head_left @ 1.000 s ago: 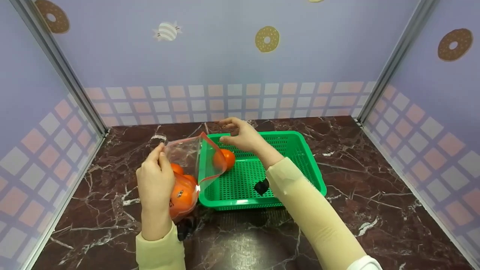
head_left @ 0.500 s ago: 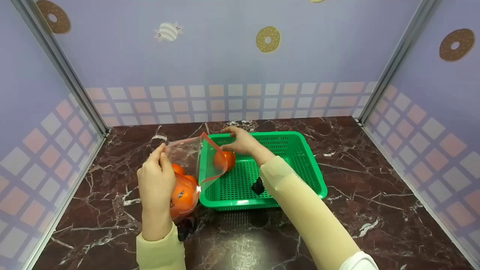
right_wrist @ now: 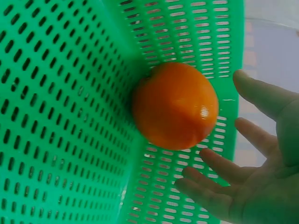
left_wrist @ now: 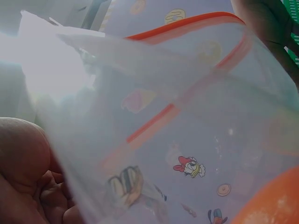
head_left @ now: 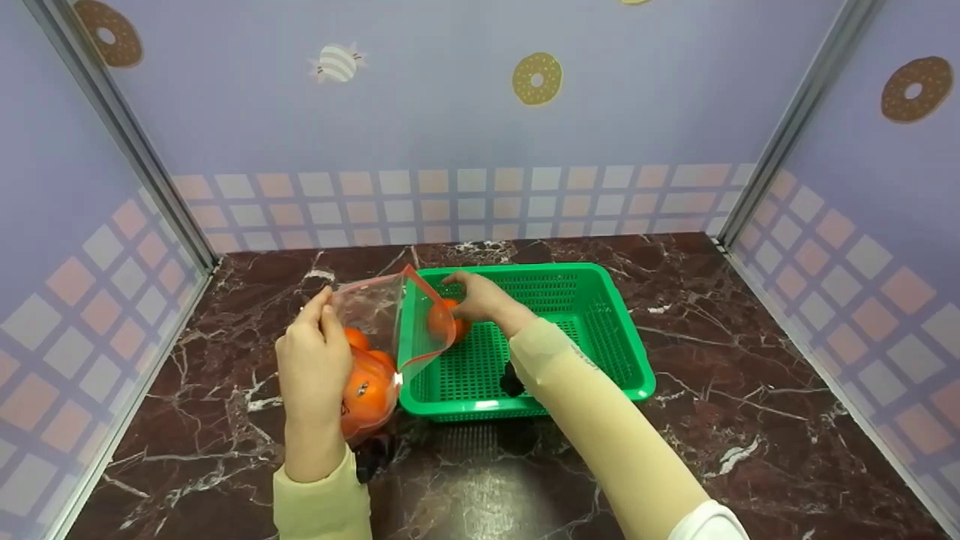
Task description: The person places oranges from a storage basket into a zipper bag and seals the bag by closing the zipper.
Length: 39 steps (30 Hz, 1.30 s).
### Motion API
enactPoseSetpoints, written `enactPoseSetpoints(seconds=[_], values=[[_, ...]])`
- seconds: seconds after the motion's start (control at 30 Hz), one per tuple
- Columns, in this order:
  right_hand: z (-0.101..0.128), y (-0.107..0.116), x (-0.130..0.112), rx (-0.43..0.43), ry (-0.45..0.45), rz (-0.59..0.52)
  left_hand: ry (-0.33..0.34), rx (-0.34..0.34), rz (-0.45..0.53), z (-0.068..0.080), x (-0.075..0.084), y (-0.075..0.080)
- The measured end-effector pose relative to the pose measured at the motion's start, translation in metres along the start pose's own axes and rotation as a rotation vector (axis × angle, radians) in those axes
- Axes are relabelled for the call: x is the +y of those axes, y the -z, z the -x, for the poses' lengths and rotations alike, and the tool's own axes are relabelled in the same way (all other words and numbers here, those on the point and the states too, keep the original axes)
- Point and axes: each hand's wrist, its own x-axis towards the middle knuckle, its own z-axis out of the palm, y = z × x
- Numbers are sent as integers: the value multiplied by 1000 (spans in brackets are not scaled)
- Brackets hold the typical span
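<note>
My left hand [head_left: 315, 367] grips the near-left edge of a clear zip bag [head_left: 367, 300] with a red-orange strip along its mouth, thumb and fingers at the rim. The mouth gapes toward the basket, and several oranges [head_left: 367, 390] sit low in the bag. In the left wrist view, the curled fingers [left_wrist: 23, 154] lie beside the clear plastic [left_wrist: 140, 107]. One orange [right_wrist: 175, 106] rests in the left end of a green basket [head_left: 487, 406]. Close over it is my right hand [head_left: 487, 298], fingers spread and apart from the fruit in the right wrist view.
The perforated basket stands on a dark red marbled table [head_left: 675, 465]. Part of the bag's mouth overlaps the basket's left rim. Purple patterned walls [head_left: 450, 112] close in the back and both sides.
My right hand has come down from above the basket's back left rim toward the orange inside. The left hand and the bag have hardly moved.
</note>
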Motion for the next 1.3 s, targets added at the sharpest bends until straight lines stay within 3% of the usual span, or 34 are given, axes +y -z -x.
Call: enactPoseSetpoints(seconds=[0.6, 0.83, 1.3], values=[[0, -16, 11, -49, -38, 32, 13, -14, -12, -2, -1, 1], [0, -14, 12, -84, -75, -7, 23, -14, -7, -2, -1, 0], [3, 0, 10, -71, -67, -121, 10, -9, -8, -2, 0, 0]])
